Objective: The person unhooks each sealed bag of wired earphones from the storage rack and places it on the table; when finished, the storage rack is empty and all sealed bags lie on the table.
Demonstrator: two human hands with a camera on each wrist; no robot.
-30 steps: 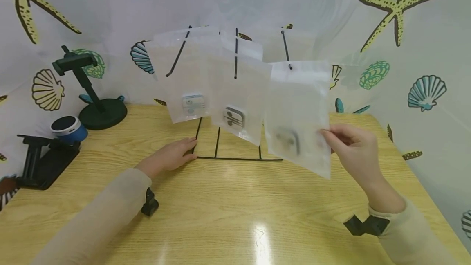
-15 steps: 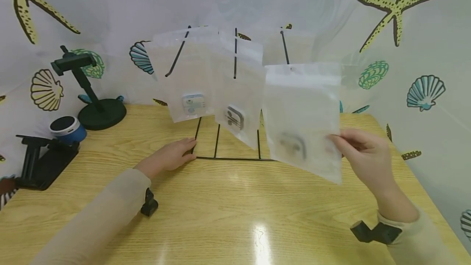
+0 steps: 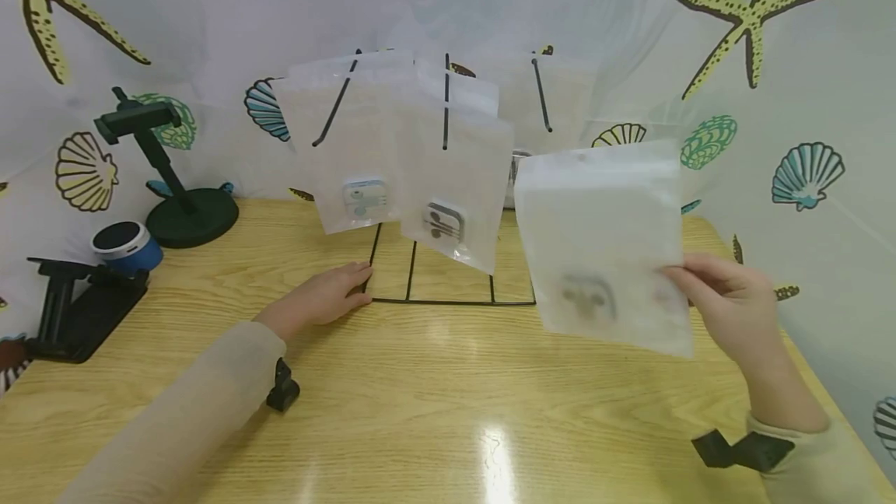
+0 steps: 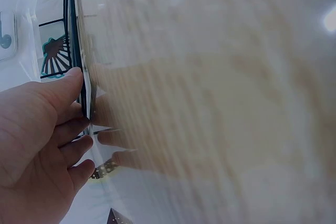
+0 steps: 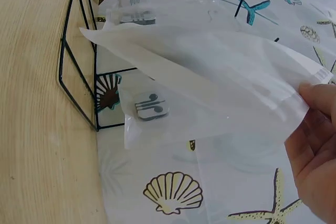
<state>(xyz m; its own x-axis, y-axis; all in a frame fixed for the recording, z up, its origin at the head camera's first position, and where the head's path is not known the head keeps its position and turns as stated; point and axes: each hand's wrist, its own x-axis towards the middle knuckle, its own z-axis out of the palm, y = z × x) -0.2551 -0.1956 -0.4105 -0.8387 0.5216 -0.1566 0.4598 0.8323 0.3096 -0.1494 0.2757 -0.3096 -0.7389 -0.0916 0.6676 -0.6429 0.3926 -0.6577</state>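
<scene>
Frosted plastic bag [image 3: 605,243], with a small earphone case inside, is pinched at its lower right edge by the curled fingers of the right hand [image 3: 731,306] and held in the air above the tabletop [image 3: 448,403], off to the right of the black wire rack [image 3: 448,201]. Two similar bags [image 3: 413,169] are seen hanging on the rack's hooks. The left hand [image 3: 329,298] lies flat on the tabletop, fingers relaxed, touching the rack's base wire at its front left corner.
</scene>
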